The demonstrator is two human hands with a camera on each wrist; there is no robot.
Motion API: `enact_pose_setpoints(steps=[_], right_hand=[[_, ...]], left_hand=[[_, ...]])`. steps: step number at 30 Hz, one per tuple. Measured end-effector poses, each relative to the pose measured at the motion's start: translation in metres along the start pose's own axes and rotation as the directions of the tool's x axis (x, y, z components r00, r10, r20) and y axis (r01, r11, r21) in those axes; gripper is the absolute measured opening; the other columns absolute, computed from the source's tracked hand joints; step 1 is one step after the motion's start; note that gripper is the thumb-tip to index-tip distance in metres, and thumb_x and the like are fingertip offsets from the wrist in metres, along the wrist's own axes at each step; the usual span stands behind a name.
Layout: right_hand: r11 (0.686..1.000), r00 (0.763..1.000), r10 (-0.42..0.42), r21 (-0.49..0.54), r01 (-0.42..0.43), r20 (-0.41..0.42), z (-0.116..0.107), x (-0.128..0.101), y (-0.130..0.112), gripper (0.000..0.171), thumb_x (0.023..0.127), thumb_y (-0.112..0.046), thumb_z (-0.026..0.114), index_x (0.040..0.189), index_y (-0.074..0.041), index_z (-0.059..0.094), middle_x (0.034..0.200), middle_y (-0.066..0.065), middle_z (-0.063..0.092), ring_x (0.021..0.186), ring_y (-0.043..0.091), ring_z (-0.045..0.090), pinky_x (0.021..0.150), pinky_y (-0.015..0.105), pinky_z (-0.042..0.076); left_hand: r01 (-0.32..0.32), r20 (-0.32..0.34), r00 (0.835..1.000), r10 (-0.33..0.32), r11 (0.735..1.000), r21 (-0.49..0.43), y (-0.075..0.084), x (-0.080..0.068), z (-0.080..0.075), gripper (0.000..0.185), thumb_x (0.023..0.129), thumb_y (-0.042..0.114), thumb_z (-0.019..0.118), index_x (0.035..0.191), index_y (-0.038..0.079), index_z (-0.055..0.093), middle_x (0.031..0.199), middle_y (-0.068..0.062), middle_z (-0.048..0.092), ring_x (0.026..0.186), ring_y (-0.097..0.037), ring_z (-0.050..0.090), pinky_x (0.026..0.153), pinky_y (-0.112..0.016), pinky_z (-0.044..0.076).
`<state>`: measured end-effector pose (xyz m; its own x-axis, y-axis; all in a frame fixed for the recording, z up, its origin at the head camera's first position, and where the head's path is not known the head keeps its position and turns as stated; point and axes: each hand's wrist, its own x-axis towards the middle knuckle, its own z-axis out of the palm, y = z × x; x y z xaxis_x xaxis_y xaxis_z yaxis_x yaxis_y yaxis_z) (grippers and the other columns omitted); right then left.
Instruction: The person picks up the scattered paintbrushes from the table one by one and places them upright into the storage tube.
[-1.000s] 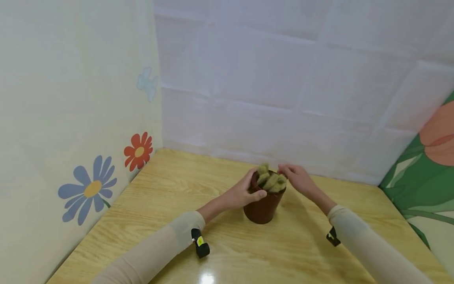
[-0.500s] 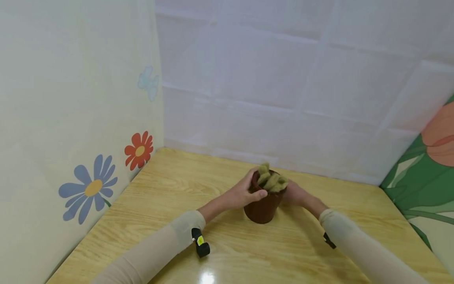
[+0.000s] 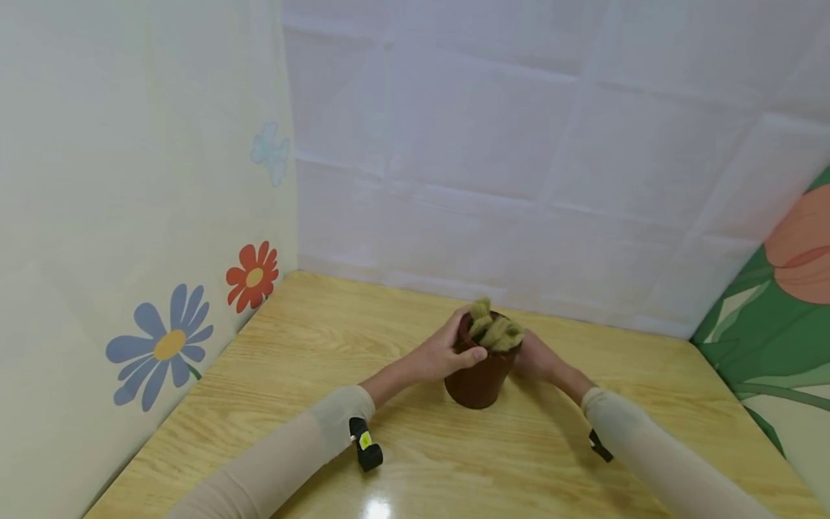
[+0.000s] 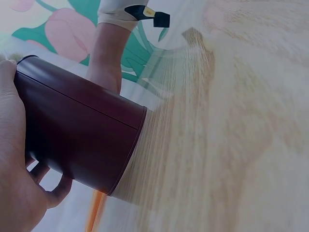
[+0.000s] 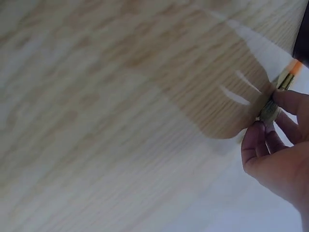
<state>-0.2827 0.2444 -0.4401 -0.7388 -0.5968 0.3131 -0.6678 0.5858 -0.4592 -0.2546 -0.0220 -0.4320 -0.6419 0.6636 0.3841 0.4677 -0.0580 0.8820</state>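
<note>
**Both hands at the pot: left steadying, right pinching a piece**

The dark brown pot (image 3: pixel 480 378) stood upright on the wooden surface (image 3: pixel 311 346), near its middle and close to the white back wall (image 3: pixel 519 144). Olive-green strips (image 3: pixel 496 331) stuck up out of its mouth.

The left hand (image 3: pixel 447 353) had a closed grip on the pot, thumb across the near side at the rim and fingers curled round the far side. The left wrist view showed the same wrap.

The right hand (image 3: pixel 534 359) sat low, just beside the pot on its right and partly hidden behind it. In the right wrist view its fingertips (image 5: pixel 260 137) pinched a small olive-green piece (image 5: pixel 269 112) with an orange end. Whether that piece touched the pot could not be told.

Judgement on doing this step well:
- Keep the left grip firm and low enough that the pot does not tip.
- Work the right pinch with small moves — the strips sit loose and tall, so a knock could spill them.
- Keep the base flat on the surface.
</note>
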Motion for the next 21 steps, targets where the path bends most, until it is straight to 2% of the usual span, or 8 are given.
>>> enact_pose_setpoints(steps=[4, 8, 11, 15, 16, 18, 19, 21], right_hand=[[0.996, 0.997, 0.082, -0.023, -0.082, 0.001, 0.000, -0.001, 0.003, 0.035, 0.086, 0.004, 0.070, 0.120, 0.009, 0.066, 0.113, 0.021, 0.069, 0.108, 0.039, 0.064, 0.094, 0.054, 0.048], [0.985, 0.986, 0.168, -0.033, -0.167, 0.002, -0.003, -0.002, 0.004, 0.026, 0.085, 0.003, 0.069, 0.110, 0.006, 0.070, 0.103, 0.015, 0.071, 0.098, 0.033, 0.066, 0.088, 0.051, 0.051], [0.978, 0.977, 0.210, -0.001, -0.210, 0.023, -0.006, -0.002, 0.005, 0.019, 0.084, 0.004, 0.068, 0.104, 0.004, 0.070, 0.095, 0.009, 0.070, 0.090, 0.027, 0.064, 0.082, 0.047, 0.052], [0.958, 0.962, 0.269, 0.090, -0.273, 0.055, -0.009, -0.003, 0.005, 0.018, 0.085, 0.006, 0.068, 0.103, 0.003, 0.070, 0.090, 0.006, 0.069, 0.080, 0.020, 0.061, 0.075, 0.040, 0.051], [0.947, 0.956, 0.286, 0.137, -0.292, 0.062, -0.011, -0.004, 0.004, 0.018, 0.086, 0.007, 0.067, 0.104, 0.005, 0.070, 0.092, 0.008, 0.069, 0.081, 0.019, 0.061, 0.074, 0.038, 0.051], [0.901, 0.938, 0.340, 0.263, -0.346, 0.070, -0.014, -0.005, 0.004, 0.019, 0.087, 0.009, 0.064, 0.106, 0.007, 0.068, 0.095, 0.010, 0.070, 0.080, 0.019, 0.062, 0.072, 0.037, 0.052], [0.867, 0.925, 0.373, 0.326, -0.376, 0.073, -0.017, -0.005, 0.004, 0.019, 0.089, 0.008, 0.062, 0.108, 0.008, 0.067, 0.098, 0.011, 0.070, 0.082, 0.018, 0.063, 0.073, 0.037, 0.053], [0.778, 0.893, 0.440, 0.457, -0.432, 0.094, -0.022, -0.004, 0.002, 0.023, 0.094, 0.006, 0.058, 0.115, 0.010, 0.064, 0.105, 0.012, 0.069, 0.088, 0.018, 0.064, 0.077, 0.038, 0.054]], left_hand=[[0.003, 0.018, 1.000, -0.003, 1.000, -0.008, 0.001, 0.000, -0.001, 0.092, 0.100, 0.051, 0.061, 0.163, 0.016, 0.004, 0.161, -0.011, 0.021, 0.144, -0.019, 0.034, 0.111, -0.036, 0.036], [0.004, 0.007, 1.000, -0.004, 1.000, -0.003, 0.002, -0.001, 0.000, 0.090, 0.100, 0.054, 0.060, 0.163, 0.021, 0.005, 0.159, -0.008, 0.024, 0.142, -0.016, 0.036, 0.109, -0.035, 0.037], [0.011, -0.011, 1.000, -0.010, 1.000, 0.011, 0.001, -0.001, 0.000, 0.088, 0.099, 0.058, 0.058, 0.163, 0.026, 0.007, 0.157, -0.005, 0.028, 0.139, -0.014, 0.039, 0.108, -0.034, 0.039], [0.011, -0.023, 1.000, -0.010, 0.999, 0.032, -0.001, -0.002, 0.001, 0.088, 0.098, 0.061, 0.058, 0.163, 0.027, 0.008, 0.150, -0.005, 0.034, 0.134, -0.015, 0.044, 0.104, -0.035, 0.042], [0.012, -0.024, 1.000, -0.011, 0.999, 0.033, -0.002, -0.002, 0.001, 0.088, 0.098, 0.061, 0.058, 0.163, 0.027, 0.008, 0.148, -0.005, 0.035, 0.133, -0.015, 0.044, 0.104, -0.035, 0.042], [0.012, -0.027, 1.000, -0.011, 0.999, 0.032, -0.002, -0.002, 0.001, 0.088, 0.098, 0.061, 0.058, 0.163, 0.026, 0.009, 0.146, -0.004, 0.036, 0.131, -0.015, 0.046, 0.103, -0.035, 0.043], [0.014, -0.026, 1.000, -0.013, 1.000, 0.026, -0.001, -0.002, 0.002, 0.089, 0.097, 0.061, 0.058, 0.163, 0.026, 0.009, 0.148, -0.004, 0.035, 0.133, -0.015, 0.045, 0.104, -0.035, 0.042], [0.010, -0.026, 1.000, -0.010, 1.000, 0.011, 0.000, -0.001, 0.002, 0.089, 0.097, 0.061, 0.058, 0.163, 0.025, 0.009, 0.150, -0.003, 0.034, 0.135, -0.014, 0.043, 0.106, -0.034, 0.041]])
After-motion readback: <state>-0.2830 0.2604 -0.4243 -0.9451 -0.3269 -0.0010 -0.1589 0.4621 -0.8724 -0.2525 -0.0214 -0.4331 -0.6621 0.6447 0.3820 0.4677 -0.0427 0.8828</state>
